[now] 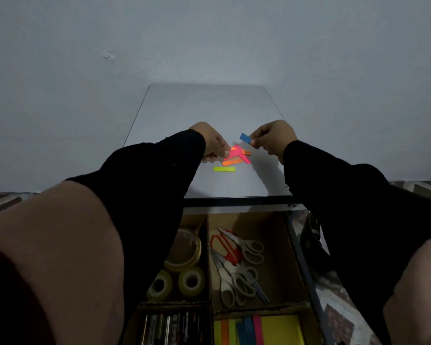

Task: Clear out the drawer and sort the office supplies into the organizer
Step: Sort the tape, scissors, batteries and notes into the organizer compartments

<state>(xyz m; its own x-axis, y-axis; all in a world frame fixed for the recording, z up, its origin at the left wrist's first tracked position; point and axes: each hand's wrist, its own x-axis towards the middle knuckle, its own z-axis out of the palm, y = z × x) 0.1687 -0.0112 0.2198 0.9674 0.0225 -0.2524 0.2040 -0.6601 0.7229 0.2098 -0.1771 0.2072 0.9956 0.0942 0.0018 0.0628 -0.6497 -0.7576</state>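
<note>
I am looking down from my head camera at a white table top (209, 115) that is standing against a pale wall (85, 46).

My right hand (274, 139) is pinching a small blue sticky strip (246, 139) between my thumb and fingers. The strip is up in the air, just above the table. My left hand (210, 140) is pinching a pink sticky strip (235, 152) with its fingertips. That pink strip is lying in a little pile with an orange strip (230, 161), and they are crossing over each other. A yellow-green strip (224, 169) is lying flat on the table just beside the pile, a bit closer to me. Both my arms are in black sleeves (159, 170).

Below the table edge, the cardboard organizer (271, 225) is sitting open with four boxes in it. In the far left box, rolls of clear tape (184, 247) are sitting together, one big roll and two small ones. In the far right box, several scissors (237, 260) are lying in a heap, one pair with red handles and the others with pale handles. In the near left box, I am seeing dark pens (174, 327) lying side by side, but they are too dim to tell apart. In the near right box, sticky strips in many colors (239, 331) are lying beside a yellow note pad (281, 329).
</note>
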